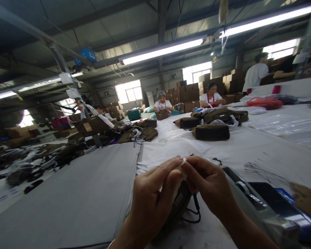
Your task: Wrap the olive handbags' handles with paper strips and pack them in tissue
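Note:
My left hand [154, 192] and my right hand [209, 176] meet fingertip to fingertip at the lower middle of the head view. Both are closed, pinching a small white strip [183, 161], most of which the fingers cover. I cannot tell whether it is paper, tape or plastic. Beneath my hands lies a dark olive fabric bag [180, 200], largely hidden by them. A black cord [197, 204] loops out from the bag onto the white table [209, 231].
A grey machine [245, 193] stands right of my right hand, with thin dark strings [264, 171] and brown cardboard [305, 197] beyond. Olive bags [211, 132] lie further back. Co-workers [162, 102] sit across the table. A slanted post [75, 90] rises at left.

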{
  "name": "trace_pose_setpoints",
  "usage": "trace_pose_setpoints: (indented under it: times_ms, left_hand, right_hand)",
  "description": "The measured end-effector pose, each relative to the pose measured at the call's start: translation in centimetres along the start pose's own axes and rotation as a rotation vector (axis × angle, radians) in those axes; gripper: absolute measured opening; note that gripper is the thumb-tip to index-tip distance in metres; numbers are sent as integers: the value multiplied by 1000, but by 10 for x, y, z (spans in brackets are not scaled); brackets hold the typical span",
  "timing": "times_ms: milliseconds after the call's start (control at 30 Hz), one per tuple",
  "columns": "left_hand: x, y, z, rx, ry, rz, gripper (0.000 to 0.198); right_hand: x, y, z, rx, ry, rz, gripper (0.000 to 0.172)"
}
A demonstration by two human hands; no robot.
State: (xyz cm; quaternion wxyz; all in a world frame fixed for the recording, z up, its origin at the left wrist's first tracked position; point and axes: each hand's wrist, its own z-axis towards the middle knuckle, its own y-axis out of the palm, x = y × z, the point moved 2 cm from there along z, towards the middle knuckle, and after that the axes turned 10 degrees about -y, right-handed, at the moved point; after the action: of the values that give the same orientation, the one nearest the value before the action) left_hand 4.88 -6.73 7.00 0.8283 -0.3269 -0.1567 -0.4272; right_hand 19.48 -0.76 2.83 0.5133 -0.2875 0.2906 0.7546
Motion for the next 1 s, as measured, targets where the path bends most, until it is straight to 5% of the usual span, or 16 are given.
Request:
trace_pose_setpoints:
  times_ms: [167, 300, 467, 567, 633, 733, 867, 1000]
  left_hand:
    - [-5, -3, 8, 22, -321, -170, 30]
    - [-4, 0, 12, -3, -350, -219, 34]
    - [-1, 1, 17, 100, -322, -281, 30]
    - [-10, -2, 22, 340, -259, -346, 23]
    - [-19, -1, 22, 369, -245, -383, 23]
    - [-30, 9, 11, 216, -243, -202, 35]
    - [-41, 24, -8, -71, -347, 179, 62]
    - [-45, 21, -2, -78, -382, 264, 39]
  right_hand:
    - [-4, 2, 1, 39, -264, -351, 8]
    - [-20, -3, 7, 72, -708, -592, 16]
    - [-21, -11, 13, -174, -992, -712, 17]
    - [-3, -14, 10, -262, -959, -776, 13]
    - [9, -18, 5, -292, -875, -791, 14]
    - [21, -25, -4, -272, -750, -696, 24]
    - [34, -41, -18, -48, -599, -551, 33]
    - [59, -61, -34, 143, -385, -665, 24]
